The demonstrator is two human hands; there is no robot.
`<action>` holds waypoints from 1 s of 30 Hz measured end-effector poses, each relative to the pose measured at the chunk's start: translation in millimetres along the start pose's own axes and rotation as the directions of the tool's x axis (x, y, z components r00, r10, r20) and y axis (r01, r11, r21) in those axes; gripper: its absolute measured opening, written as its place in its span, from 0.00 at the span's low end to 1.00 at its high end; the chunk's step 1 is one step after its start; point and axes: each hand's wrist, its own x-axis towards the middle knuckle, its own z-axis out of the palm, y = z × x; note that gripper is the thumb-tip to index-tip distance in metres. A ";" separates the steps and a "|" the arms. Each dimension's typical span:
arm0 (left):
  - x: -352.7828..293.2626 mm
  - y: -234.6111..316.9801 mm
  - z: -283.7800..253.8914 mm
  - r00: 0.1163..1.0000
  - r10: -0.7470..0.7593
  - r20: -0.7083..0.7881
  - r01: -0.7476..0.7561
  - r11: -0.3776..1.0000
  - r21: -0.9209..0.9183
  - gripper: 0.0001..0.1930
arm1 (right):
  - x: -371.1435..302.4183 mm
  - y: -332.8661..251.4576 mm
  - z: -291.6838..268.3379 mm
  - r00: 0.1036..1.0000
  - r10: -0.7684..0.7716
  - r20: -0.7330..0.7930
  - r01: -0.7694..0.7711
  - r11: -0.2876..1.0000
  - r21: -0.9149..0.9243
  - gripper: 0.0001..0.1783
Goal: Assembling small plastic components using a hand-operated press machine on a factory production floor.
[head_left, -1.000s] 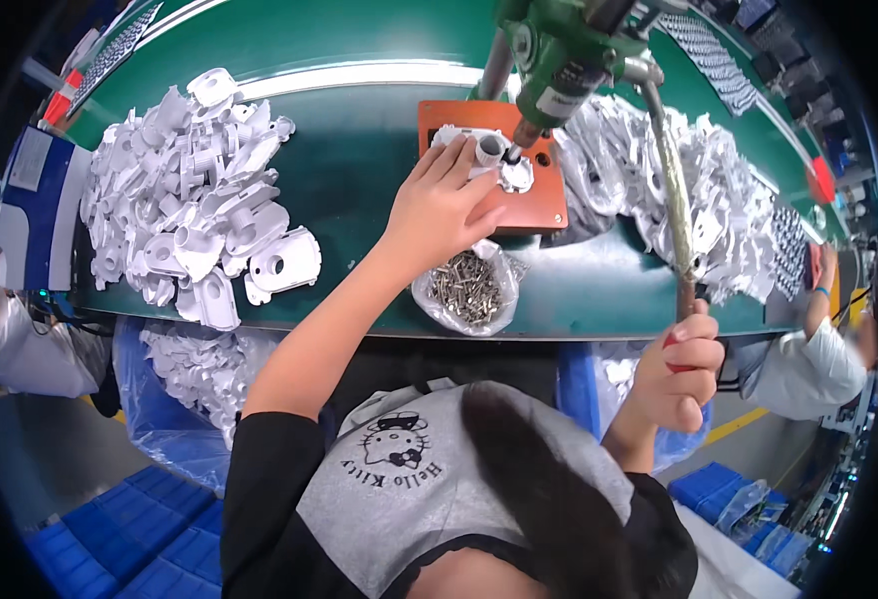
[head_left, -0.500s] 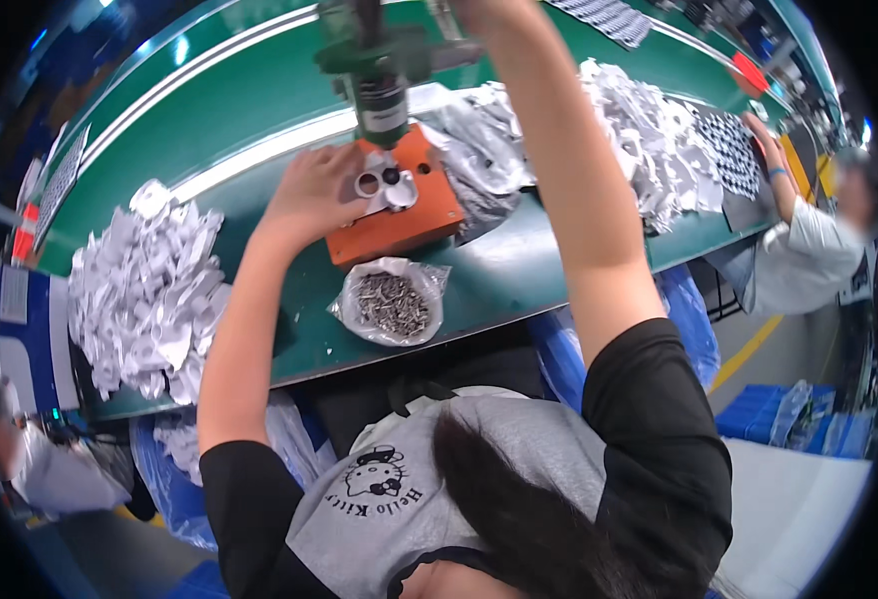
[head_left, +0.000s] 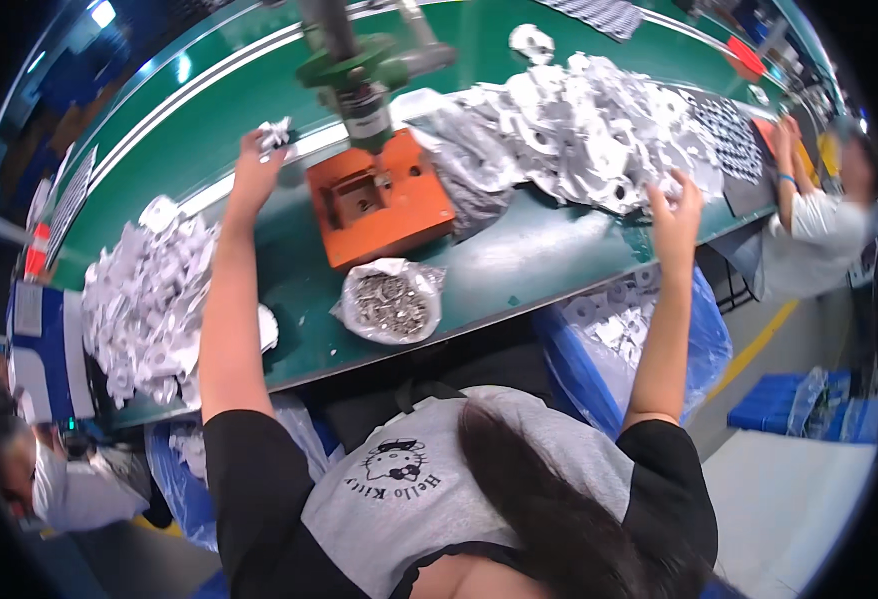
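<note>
The left hand (head_left: 254,178) had moved off the orange rectangular block (head_left: 389,233), pinching a white moulded plastic part (head_left: 276,132), while the half-open right hand (head_left: 677,222), hold unclear, was at the white plastic heap (head_left: 584,130), where picking singly seemed wise.

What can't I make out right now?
Head view: green press, top cut off by upper edge.
Head view: white part, blurred, partly covered by left hand.
Head view: whether right hand grips anything, too blurred.
Head view: metal pieces, too small to tell singly.
</note>
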 end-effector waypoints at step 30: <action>-229.6 101.9 -27.1 0.950 0.281 -0.140 -0.307 0.925 -0.224 0.16 | -75.7 -106.2 44.7 0.969 -0.054 0.240 -0.076 0.862 0.501 0.12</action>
